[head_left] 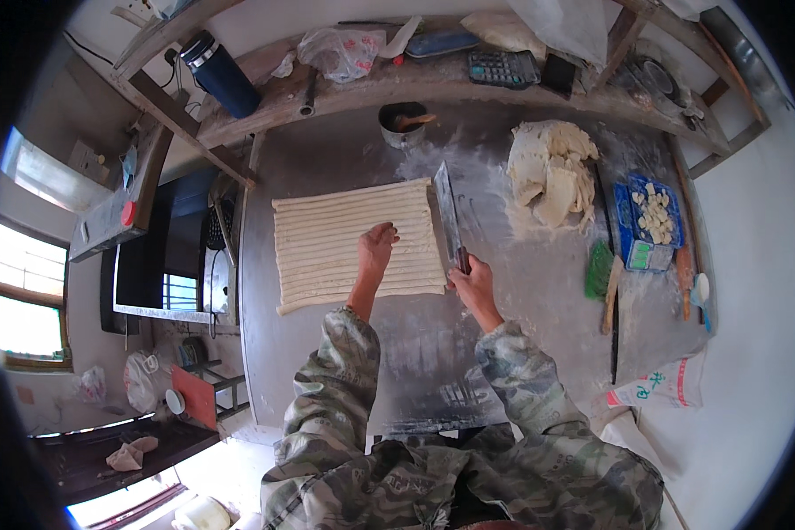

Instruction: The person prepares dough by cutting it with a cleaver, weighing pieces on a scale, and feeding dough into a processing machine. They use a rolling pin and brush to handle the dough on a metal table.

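Long pale dough strips (353,212) lie side by side on the grey worktable, forming a nearly rectangular sheet. My left hand (377,250) is over the middle of the strips, its fingers loosely bent and slightly apart, with nothing seen in them. Just right of the dough's right edge, my right hand (475,284) is closed around the handle of a long-bladed knife (447,208). The blade points away from me, nearly parallel to that edge. A large folded lump of dough (551,168) rests farther right, on floured tabletop.
A metal pot (402,126) with a brush-like tool stands at the back. On the right are a blue basket (625,221) of small dough pieces, a green bag (599,271) and a rolling pin (684,274). A wooden shelf (344,93) spans the back, bearing a dark flask (221,75) and a calculator (503,69).
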